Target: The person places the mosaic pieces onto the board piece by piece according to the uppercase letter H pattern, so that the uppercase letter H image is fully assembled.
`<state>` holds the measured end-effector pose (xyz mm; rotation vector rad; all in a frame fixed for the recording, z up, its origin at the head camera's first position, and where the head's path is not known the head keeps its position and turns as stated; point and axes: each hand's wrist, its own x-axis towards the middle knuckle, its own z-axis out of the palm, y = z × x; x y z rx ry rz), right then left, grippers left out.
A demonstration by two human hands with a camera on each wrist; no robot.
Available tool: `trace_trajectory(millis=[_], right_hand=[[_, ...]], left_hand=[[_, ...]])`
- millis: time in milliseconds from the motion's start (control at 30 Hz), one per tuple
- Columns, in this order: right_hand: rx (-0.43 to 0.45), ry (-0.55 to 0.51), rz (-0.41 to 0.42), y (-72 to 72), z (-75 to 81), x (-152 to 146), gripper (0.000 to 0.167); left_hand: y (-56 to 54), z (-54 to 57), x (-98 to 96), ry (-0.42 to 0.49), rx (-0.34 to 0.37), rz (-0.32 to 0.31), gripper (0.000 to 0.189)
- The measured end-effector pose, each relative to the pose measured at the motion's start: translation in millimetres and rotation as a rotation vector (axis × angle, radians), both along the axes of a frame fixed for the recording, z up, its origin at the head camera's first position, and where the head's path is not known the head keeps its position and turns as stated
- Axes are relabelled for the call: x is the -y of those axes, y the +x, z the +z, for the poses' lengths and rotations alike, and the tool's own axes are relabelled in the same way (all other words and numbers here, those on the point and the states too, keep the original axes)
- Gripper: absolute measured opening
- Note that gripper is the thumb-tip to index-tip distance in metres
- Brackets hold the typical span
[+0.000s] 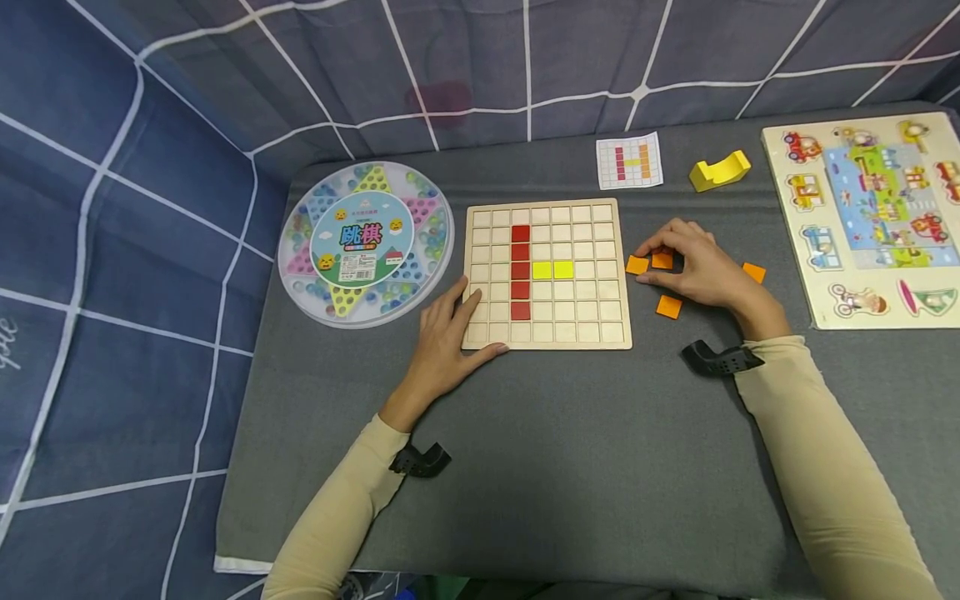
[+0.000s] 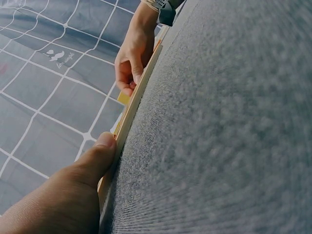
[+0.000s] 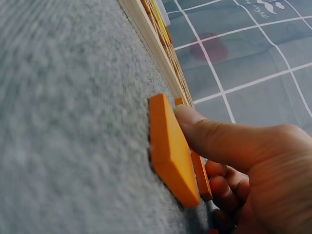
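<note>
A wooden grid board (image 1: 555,332) lies on the grey cloth, with a column of red tiles (image 1: 520,270) and two yellow tiles (image 1: 552,270) in its cells. My left hand (image 1: 444,343) rests at the board's near left corner, fingers spread along the left side and thumb (image 2: 100,156) at the near edge. Just right of the board, my right hand (image 1: 699,265) pinches an orange tile (image 1: 637,265) between thumb and index finger. More orange tiles lie around and under that hand, including one (image 1: 669,307) nearer me and one (image 1: 753,272) to its right.
A printed pattern card (image 1: 630,161) lies behind the board, beside a yellow curved block (image 1: 720,171). At left sits a round Chinese checkers box (image 1: 363,237). A wooden picture puzzle (image 1: 862,292) occupies the right side. A checked curtain (image 1: 480,75) hangs at the back.
</note>
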<state>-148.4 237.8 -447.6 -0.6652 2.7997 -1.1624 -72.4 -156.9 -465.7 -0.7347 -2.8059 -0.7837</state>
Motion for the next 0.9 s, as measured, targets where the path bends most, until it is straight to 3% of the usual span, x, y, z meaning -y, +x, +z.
trace_trajectory(millis=[900], right_hand=[[0.038,0.014,-0.014,1.5,0.2,-2.3,0.027]], left_hand=[[0.5,0.1,-0.2,0.01,0.002,-0.002,0.094]])
